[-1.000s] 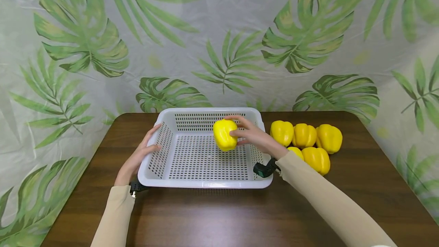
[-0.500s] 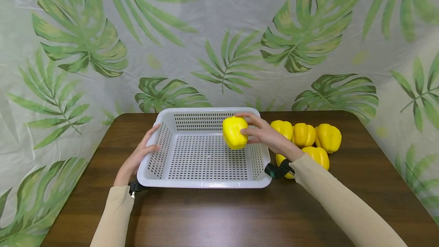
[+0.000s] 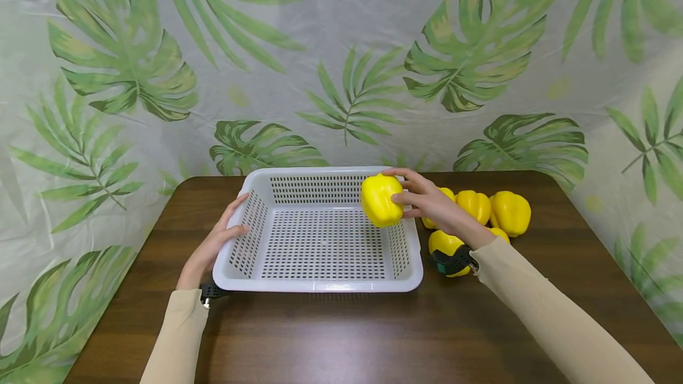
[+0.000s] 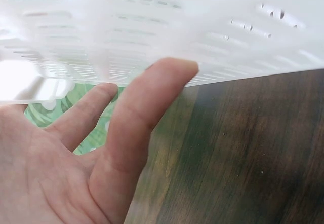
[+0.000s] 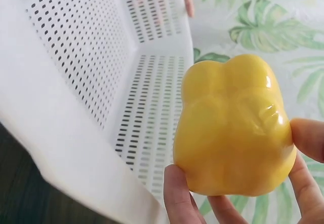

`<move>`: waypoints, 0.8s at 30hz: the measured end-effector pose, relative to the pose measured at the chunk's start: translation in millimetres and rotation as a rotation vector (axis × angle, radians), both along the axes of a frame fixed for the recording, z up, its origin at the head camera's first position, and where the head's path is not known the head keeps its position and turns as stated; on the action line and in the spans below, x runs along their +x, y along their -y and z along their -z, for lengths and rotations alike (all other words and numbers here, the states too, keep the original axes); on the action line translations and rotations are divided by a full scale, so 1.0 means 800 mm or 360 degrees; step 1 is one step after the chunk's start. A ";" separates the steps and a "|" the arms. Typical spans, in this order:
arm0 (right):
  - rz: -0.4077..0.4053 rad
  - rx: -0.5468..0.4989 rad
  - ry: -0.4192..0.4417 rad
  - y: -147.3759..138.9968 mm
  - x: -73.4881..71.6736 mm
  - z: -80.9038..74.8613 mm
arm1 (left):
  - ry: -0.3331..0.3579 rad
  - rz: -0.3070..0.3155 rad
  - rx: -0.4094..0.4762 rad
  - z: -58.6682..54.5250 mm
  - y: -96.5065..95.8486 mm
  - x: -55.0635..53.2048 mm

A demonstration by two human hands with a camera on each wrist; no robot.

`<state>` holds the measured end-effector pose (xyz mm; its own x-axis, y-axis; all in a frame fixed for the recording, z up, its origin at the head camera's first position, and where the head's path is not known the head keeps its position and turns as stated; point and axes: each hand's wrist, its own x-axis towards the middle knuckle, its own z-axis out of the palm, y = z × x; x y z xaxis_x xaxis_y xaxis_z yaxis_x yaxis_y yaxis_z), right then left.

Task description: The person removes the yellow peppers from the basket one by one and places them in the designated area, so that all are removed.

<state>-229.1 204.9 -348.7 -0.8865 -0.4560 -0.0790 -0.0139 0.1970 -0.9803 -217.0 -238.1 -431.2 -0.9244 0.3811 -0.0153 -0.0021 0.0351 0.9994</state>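
Note:
A yellow bell pepper (image 3: 382, 200) is held up by my right hand (image 3: 427, 200), near the right side of the white slotted plastic basket (image 3: 315, 286). In the right wrist view, fingers and thumb grip the bell pepper (image 5: 235, 127) around its lower part, with the basket (image 5: 71, 148) beside it. My left hand (image 3: 213, 242) touches the basket's left side, its fingertips at the rim. The left wrist view shows the left hand (image 4: 76, 158) with fingers and thumb extended against the basket wall (image 4: 152, 26). No bell pepper shows inside the basket.
Several more yellow bell peppers (image 3: 510, 213) lie clustered on the brown wooden table (image 3: 320, 342) to the right of the basket. My right forearm and wrist strap partly cover some. A leaf-patterned cloth (image 3: 352, 76) hangs behind the table.
My right hand has moved right with the bell pepper, from above the basket's right half to its right rim. My left hand and the basket have stayed practically in place.

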 end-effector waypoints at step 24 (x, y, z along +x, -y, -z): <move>0.0192 0.0039 -0.0022 -0.064 0.021 0.004 | 0.0040 -0.0010 0.0008 0.000 0.000 0.000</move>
<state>-212.5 256.2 -351.7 -0.9359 -0.3440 -0.0763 -0.0020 0.2218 -0.9751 -217.4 -238.1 -431.4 -0.9262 0.3752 -0.0370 -0.0277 0.0302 0.9992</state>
